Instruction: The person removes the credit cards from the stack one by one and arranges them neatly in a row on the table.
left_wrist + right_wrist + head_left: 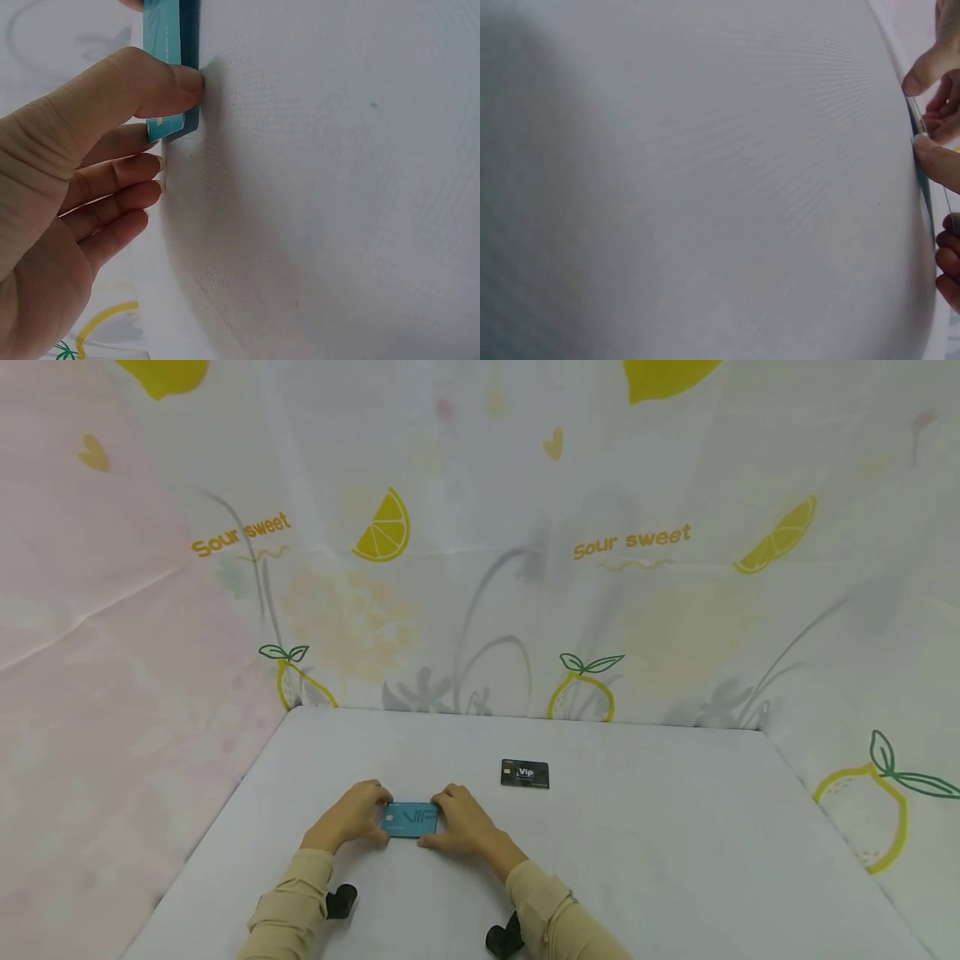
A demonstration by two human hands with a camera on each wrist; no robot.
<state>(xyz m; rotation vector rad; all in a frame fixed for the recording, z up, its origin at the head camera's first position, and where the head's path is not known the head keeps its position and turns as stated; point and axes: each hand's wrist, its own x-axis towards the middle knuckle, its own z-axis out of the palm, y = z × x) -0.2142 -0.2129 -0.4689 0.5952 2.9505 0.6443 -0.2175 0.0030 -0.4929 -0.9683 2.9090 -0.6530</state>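
A blue card (408,819) with a chip and large "VIP" lettering lies lengthwise between both hands, low over the white table. The left hand (352,814) grips its left end, thumb at the near edge and index finger at the far edge. Opposite it, the right hand (463,825) holds the right end the same way. In the left wrist view the thumb presses the blue card (163,34), whose shadow falls beside it, while the other fingers curl loosely. Only a thin edge of the blue card (925,187) shows in the right wrist view.
A black card (525,774) marked "Vip" lies flat on the white table (660,835), beyond and right of the hands. Dark wrist-worn devices (341,902) hang under the beige sleeves (288,906). A lemon-printed curtain (480,610) rises behind the table and along its sides.
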